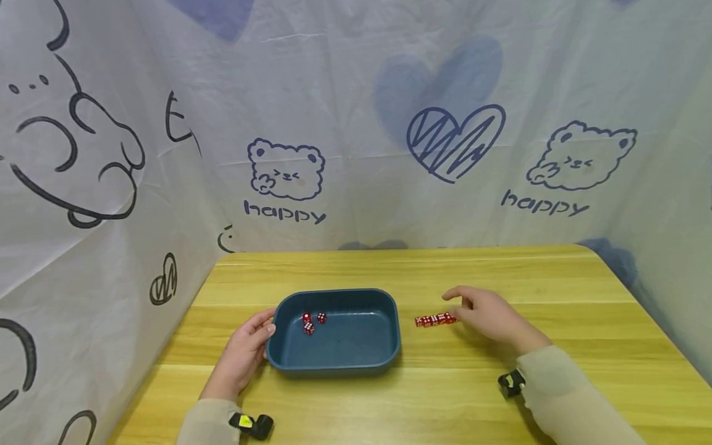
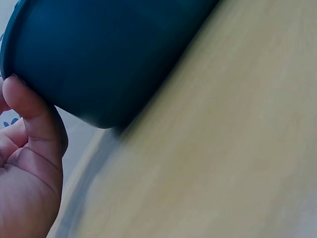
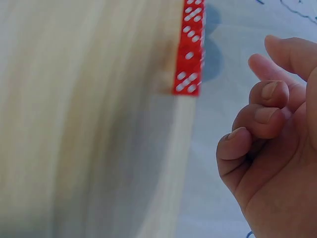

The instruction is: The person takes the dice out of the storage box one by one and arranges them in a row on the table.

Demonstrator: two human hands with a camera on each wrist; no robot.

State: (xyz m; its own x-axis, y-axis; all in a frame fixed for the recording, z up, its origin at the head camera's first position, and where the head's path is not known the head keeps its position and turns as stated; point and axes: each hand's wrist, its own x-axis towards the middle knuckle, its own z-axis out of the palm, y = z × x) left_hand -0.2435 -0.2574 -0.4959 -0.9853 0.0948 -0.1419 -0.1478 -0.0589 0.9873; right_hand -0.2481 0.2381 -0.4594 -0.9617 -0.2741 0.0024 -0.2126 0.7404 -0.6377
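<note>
A dark blue-green rectangular tub (image 1: pixel 334 369) stands on the table, with three red dice (image 1: pixel 308 329) near its left end. My left hand (image 1: pixel 245 349) grips the tub's left side, and the left wrist view shows the thumb (image 2: pixel 29 106) against the outer wall below the rim. To the right of the tub, several red dice (image 1: pixel 434 320) with white dots form a straight row. Over the right end of that row hovers my right hand (image 1: pixel 489 315), holding nothing. Its index finger and thumb are apart, and the other fingers (image 3: pixel 262 116) are loosely bent.
The wood-grain table (image 1: pixel 445 395) carries the tub and dice. Behind it hangs a pale cloth (image 1: pixel 356 123) printed with bears and hearts, and more cloth closes off both sides. Each wrist wears a small black camera (image 1: pixel 253 425).
</note>
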